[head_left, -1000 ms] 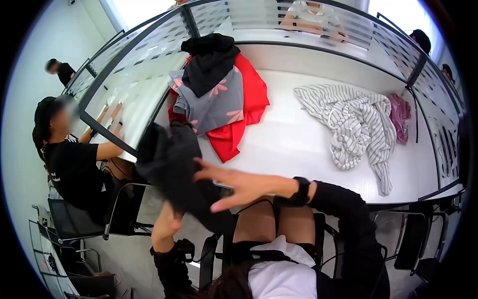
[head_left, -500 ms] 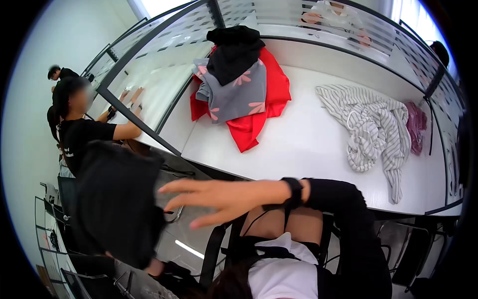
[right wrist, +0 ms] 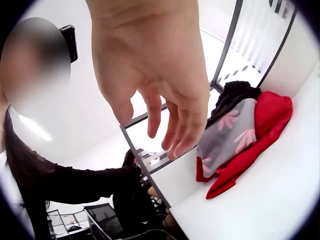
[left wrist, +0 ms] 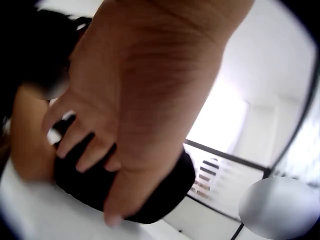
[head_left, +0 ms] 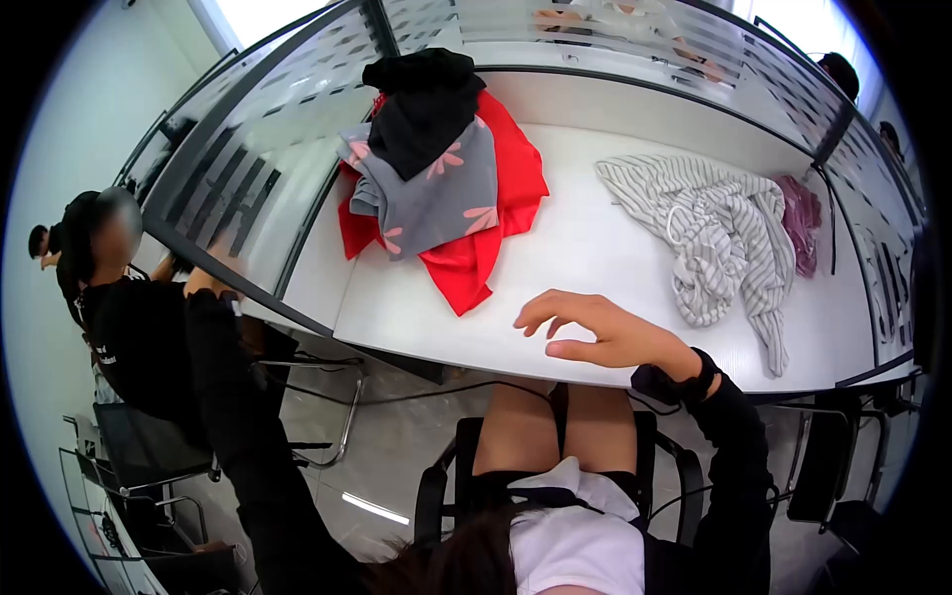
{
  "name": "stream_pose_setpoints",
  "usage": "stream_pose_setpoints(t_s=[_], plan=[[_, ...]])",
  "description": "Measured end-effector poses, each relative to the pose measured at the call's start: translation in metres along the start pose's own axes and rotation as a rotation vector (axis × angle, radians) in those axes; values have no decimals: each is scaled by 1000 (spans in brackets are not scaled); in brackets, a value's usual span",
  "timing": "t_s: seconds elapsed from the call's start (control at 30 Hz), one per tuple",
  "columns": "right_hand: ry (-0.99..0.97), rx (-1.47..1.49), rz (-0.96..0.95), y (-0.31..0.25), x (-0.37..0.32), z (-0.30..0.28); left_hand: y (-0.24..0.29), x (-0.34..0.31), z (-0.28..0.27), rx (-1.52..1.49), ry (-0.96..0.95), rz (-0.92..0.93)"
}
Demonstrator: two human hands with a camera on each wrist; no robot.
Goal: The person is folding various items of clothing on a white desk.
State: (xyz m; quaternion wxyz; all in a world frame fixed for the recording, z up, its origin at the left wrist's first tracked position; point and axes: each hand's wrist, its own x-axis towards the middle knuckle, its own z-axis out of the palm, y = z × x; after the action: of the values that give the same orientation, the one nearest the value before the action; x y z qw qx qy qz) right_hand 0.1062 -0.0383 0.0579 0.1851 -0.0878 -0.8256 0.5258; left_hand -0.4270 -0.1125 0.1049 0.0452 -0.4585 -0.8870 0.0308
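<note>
Beyond the left partition, my left hand (head_left: 213,273) reaches over the neighbouring desk, partly blurred. In the left wrist view that hand (left wrist: 135,105) has its fingers spread in front of a black cloth (left wrist: 167,200); whether they touch it I cannot tell. The same dark cloth (head_left: 233,193) shows in stripes through the partition. My right hand (head_left: 615,332) hovers over the front of my desk, fingers loosely bent and holding nothing. To its upper left lies a pile: a black garment (head_left: 421,129) over a grey one with pink flowers (head_left: 436,213), over a red one (head_left: 518,164).
A striped white garment (head_left: 709,238) lies on the right of the white desk (head_left: 565,228), beside a purple-red bundle (head_left: 799,226). Glass partitions in dark frames (head_left: 233,114) border the desk. A seated person in black (head_left: 139,342) is at the left.
The dark cloth has gone from beside my lap over to the neighbouring desk, and my left arm now stretches there. My right hand has moved right, away from the cloth, to above my desk.
</note>
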Motion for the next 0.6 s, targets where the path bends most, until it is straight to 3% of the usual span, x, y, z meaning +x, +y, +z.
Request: stream_pose_setpoints(t_s=[0.07, 0.1, 0.17, 0.2, 0.27, 0.3, 0.33, 0.37, 0.4, 0.47, 0.53, 0.6], plan=[[-20, -107, 36, 4, -7, -10, -36, 28, 55, 136, -21, 115], [-23, -151, -7, 5, -10, -17, -53, 36, 72, 115, -38, 75], [-43, -175, 29, 9, -13, -34, -60, 31, 70, -116, 117, -142], [-59, -177, 67, 10, -13, -43, -63, 25, 66, -276, 272, -232], [-52, -138, 121, 24, -10, -62, -54, -8, 52, -527, 771, -265], [-49, -77, 188, 35, -7, -73, -44, -36, 44, -450, 1134, -103], [-41, -14, 257, 46, -3, -82, -9, -64, 21, -575, 1313, -97], [-14, 122, 261, 53, 1, -90, 13, -90, 6, -441, 1423, -3], [18, 247, 224, 67, 4, -98, 46, -111, -10, -436, 1462, 150], [135, 357, 238, 94, 5, -112, 90, -131, -13, -528, 1252, 434], [321, 594, 290, 130, 0, -122, 152, -137, -12, -653, 857, 598], [595, 893, 323, 162, -12, -129, 214, -112, -17, -463, 727, 727]])
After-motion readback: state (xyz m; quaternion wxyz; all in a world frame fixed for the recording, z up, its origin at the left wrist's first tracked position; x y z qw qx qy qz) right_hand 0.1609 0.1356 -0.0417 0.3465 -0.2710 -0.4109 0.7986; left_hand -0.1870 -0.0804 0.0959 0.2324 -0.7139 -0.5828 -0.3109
